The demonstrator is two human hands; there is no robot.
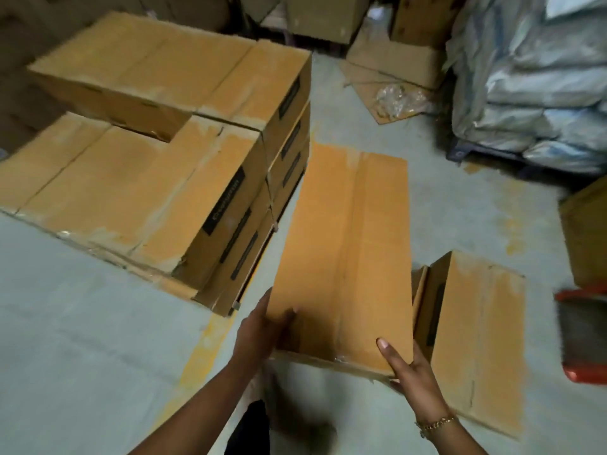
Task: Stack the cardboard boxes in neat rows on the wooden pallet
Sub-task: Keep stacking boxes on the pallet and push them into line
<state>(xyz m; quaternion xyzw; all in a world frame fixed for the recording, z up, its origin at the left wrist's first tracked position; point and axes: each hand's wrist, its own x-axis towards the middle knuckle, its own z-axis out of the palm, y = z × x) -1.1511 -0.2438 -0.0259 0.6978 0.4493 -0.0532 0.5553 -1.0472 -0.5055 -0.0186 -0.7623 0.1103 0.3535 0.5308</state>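
Down on the grey floor (82,323), stacked boxes (157,165) stand left, silver sacks (542,87) far right. Left hand (262,326) and right hand (415,372) each grip a near corner of the long box (341,244).

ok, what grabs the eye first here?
The long cardboard box in the centre, gripped at its near end by the left hand and right hand. Left of it, the stack of matching boxes, several layers high. Top right, silvery sacks pile up.
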